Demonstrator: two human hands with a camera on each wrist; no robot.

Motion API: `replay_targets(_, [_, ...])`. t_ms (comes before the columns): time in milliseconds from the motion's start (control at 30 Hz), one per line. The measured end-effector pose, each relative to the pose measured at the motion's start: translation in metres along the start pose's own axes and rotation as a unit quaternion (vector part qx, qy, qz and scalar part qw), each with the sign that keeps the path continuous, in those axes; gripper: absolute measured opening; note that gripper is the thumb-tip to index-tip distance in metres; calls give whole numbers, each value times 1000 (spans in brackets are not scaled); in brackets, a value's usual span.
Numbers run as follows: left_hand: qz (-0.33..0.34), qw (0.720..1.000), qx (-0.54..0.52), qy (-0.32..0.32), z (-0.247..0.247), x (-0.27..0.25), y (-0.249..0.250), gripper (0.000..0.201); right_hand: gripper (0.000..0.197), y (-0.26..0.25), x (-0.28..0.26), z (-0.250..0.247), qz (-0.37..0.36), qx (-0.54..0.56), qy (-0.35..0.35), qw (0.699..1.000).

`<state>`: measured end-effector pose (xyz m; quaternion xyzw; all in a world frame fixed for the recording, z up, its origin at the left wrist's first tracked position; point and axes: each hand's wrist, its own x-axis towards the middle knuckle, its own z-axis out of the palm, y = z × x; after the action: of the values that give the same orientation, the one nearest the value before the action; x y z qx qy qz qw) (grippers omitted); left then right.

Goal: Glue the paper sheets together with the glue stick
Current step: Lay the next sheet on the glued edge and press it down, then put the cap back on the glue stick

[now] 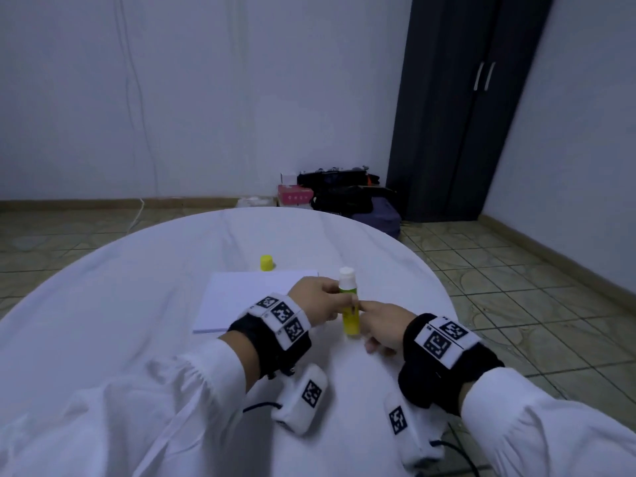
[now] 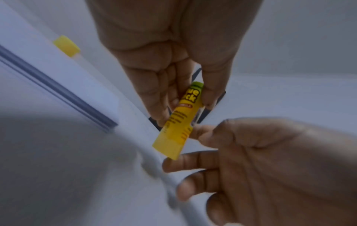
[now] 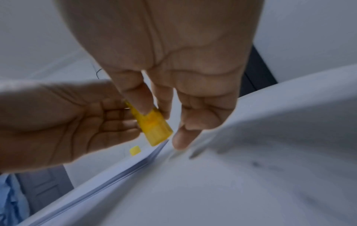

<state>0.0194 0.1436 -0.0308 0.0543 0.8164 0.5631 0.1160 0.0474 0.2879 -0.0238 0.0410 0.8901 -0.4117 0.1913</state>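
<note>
Yellow glue stick (image 1: pixel 350 313) upright, uncapped | my left grip (image 1: pixel 315 299) pinches its upper barrel | my right grip (image 1: pixel 385 327) pinches its base | cap (image 1: pixel 266 262) behind paper stack (image 1: pixel 247 297)

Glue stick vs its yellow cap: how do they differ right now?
The glue stick is held upright off the cloth, pinched by the left hand near the top and the right hand near the base; the cap stands untouched on the table beyond the paper sheets. The stick is taller, with a printed label and an exposed white tip; the cap is short and plain. Both are yellow.
</note>
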Motion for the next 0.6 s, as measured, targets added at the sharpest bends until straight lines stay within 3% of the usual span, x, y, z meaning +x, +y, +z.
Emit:
replay_targets(167, [12,958,-285,31,-46,-22,-10,8,40,-16,15,28,17,276,-51,960])
replay_targets(267, [47,922,-381,52,-71,-32,-14,11,47,-35,16,43,-7,382,-119,916])
replay_targets(400, [71,882,-460,73,-92,-41,-22,28,37,-60,16,61,-34,477,-163,863])
replay_targets(467, [73,872,-478,83,-100,-44,-26,26,25,-69,16,71,-62,495,-149,854])
replay_targets(533, [75,865,-487,93,-105,-45,-29,18,5,-75,21,82,-107,477,-102,866])
replay_targets(600, [77,860,-493,103,-109,-48,-31,13,17,-77,25,92,-148,414,-40,897])
